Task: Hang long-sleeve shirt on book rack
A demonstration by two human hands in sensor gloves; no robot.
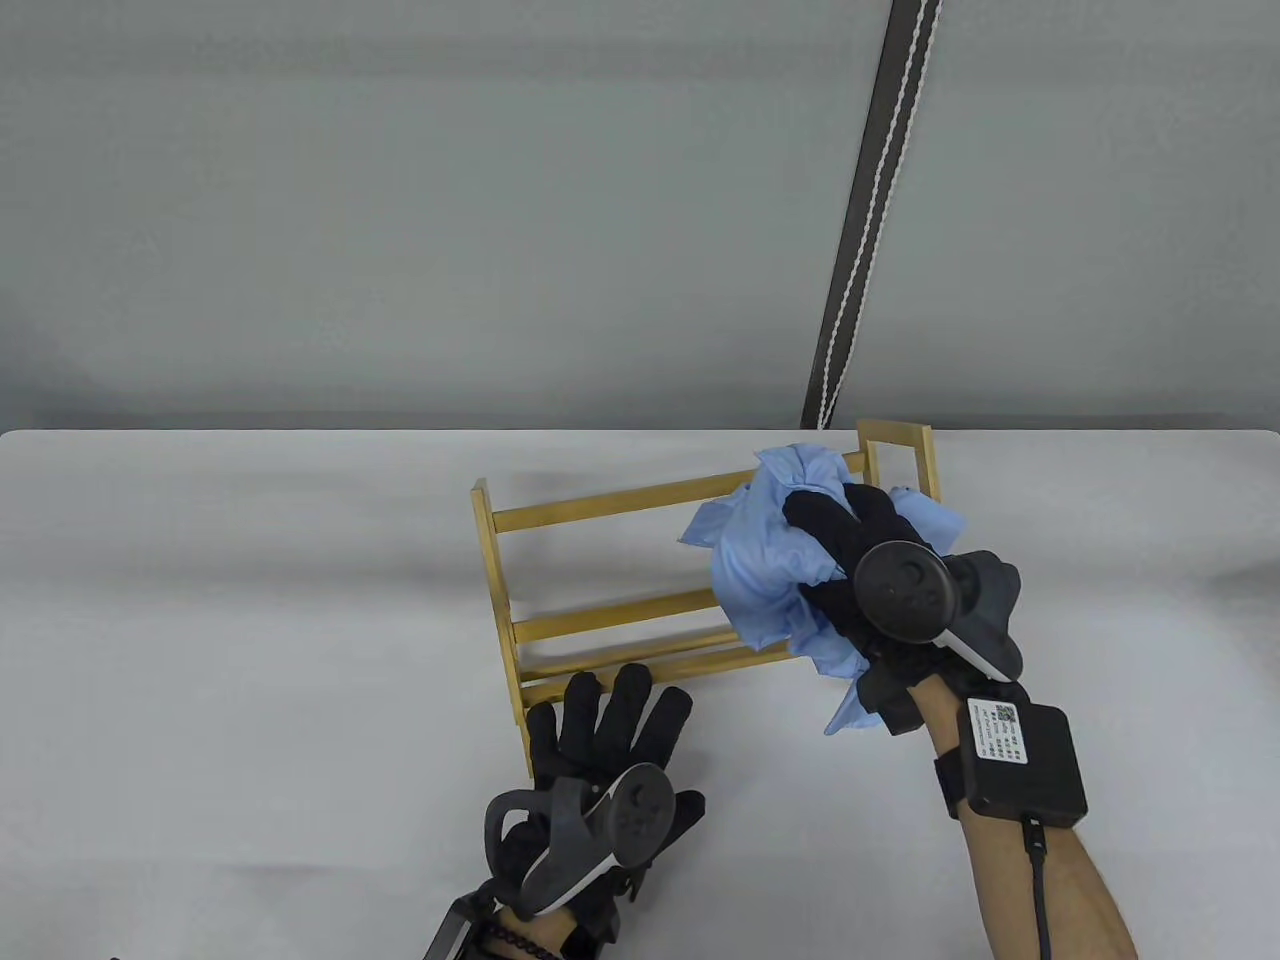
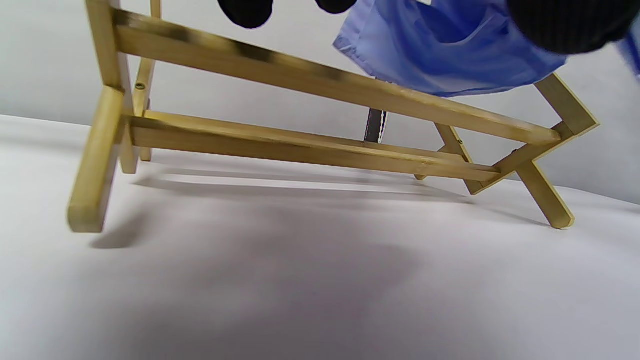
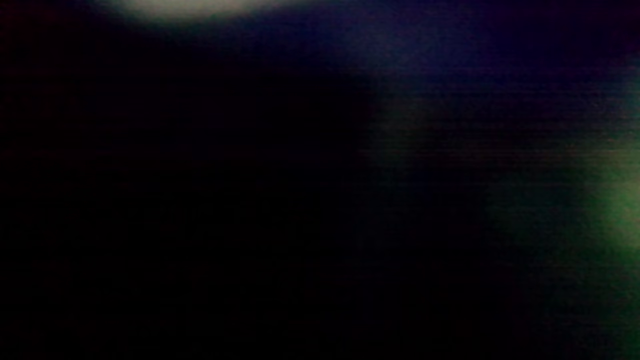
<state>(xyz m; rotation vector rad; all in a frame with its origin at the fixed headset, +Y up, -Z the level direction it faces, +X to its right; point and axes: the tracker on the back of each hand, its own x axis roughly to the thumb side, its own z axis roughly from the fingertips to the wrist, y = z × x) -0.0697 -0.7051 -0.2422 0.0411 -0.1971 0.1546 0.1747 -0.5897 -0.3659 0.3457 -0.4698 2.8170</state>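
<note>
A wooden book rack (image 1: 600,615) stands on the white table, with slats running left to right. A light blue long-sleeve shirt (image 1: 760,570) is bunched up over the rack's right part. My right hand (image 1: 850,560) grips the bunched shirt from above. My left hand (image 1: 610,720) lies with fingers spread by the rack's front left corner, fingertips at its lowest slat. In the left wrist view the rack (image 2: 300,145) fills the frame, with the shirt (image 2: 445,55) hanging over its upper slat at top right. The right wrist view is dark, covered by cloth.
A dark strap with white stitching (image 1: 870,210) hangs behind the table's far edge, near the rack's right end. The white table (image 1: 250,600) reaches left of the rack and in front of it.
</note>
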